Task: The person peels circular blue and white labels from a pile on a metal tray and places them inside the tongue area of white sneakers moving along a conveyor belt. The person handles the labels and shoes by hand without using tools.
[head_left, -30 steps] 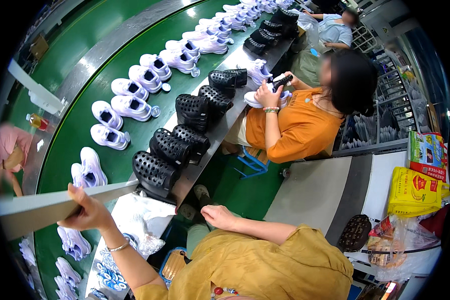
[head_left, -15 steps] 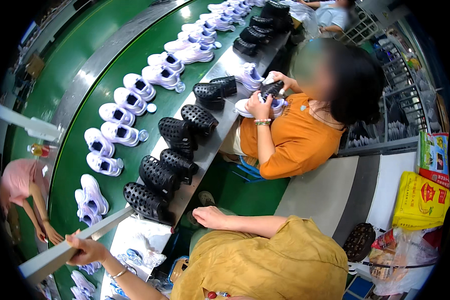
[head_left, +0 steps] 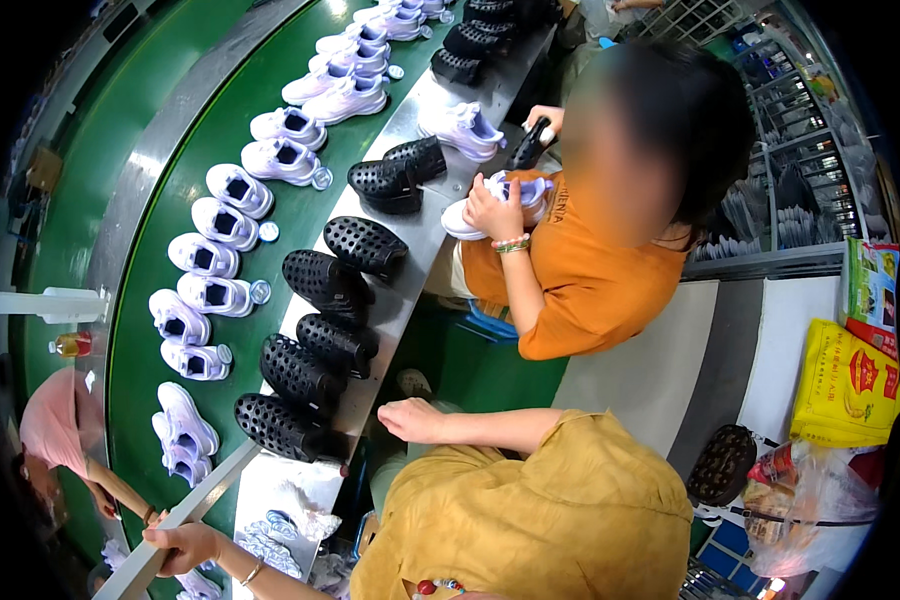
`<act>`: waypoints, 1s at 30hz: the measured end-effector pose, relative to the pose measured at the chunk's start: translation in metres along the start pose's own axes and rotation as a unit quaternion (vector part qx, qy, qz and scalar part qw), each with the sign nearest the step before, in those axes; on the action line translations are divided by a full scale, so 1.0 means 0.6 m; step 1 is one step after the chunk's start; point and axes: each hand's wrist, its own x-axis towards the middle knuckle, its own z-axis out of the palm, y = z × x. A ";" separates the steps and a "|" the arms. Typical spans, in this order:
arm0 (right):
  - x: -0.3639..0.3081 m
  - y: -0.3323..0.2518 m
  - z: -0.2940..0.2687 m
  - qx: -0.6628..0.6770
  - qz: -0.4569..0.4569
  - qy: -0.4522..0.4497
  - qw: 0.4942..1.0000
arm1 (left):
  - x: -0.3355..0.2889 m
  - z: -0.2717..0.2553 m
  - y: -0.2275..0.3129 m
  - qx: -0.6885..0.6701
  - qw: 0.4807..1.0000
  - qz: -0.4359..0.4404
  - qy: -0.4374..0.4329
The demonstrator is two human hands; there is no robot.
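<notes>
My left hand [head_left: 186,548], with a bracelet at the wrist, is wrapped round a grey metal bar [head_left: 202,497] at the lower left. My right hand [head_left: 412,420] rests over my lap with its fingers curled in, and nothing shows in it. Past the bar, several black perforated shoe-shaped forms [head_left: 288,428] stand in pairs along the metal ledge [head_left: 400,262]. Nearest to my left hand on that ledge lie white-and-blue oval pieces [head_left: 270,540] beside a crumpled clear plastic bag [head_left: 308,512].
Rows of white-lavender sneakers [head_left: 210,257] stand on the green belt [head_left: 270,345]. To the right, a co-worker in an orange shirt [head_left: 600,275] holds a sneaker [head_left: 530,198] and a black object [head_left: 532,145]. Across the belt a person in pink [head_left: 62,425] leans in. A yellow bag [head_left: 842,385] hangs far right.
The view has shifted, and the bar sits lower in it. My left hand keeps its grip. The co-worker has drawn the black object away from the sneaker. The person in pink has bent lower.
</notes>
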 end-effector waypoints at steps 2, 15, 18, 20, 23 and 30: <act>0.004 0.002 0.008 0.002 -0.004 -0.006 1.000 | 0.004 -0.003 0.007 -0.019 1.000 0.005 -0.015; 0.002 0.002 0.033 -0.024 -0.018 -0.031 0.999 | -0.006 0.013 -0.016 -0.087 0.996 0.012 0.001; -0.004 -0.017 0.059 -0.033 -0.068 -0.059 0.995 | -0.006 -0.010 -0.027 -0.089 0.995 -0.016 -0.028; -0.013 -0.039 0.079 -0.027 -0.097 -0.067 0.993 | -0.010 0.002 -0.021 -0.102 0.994 -0.021 -0.028; -0.032 -0.102 0.084 0.001 -0.156 -0.100 0.983 | -0.011 0.016 -0.015 -0.106 0.991 0.074 -0.044; -0.053 -0.229 0.170 0.073 -0.267 -0.121 0.953 | 0.004 0.024 0.017 -0.273 0.947 0.058 -0.157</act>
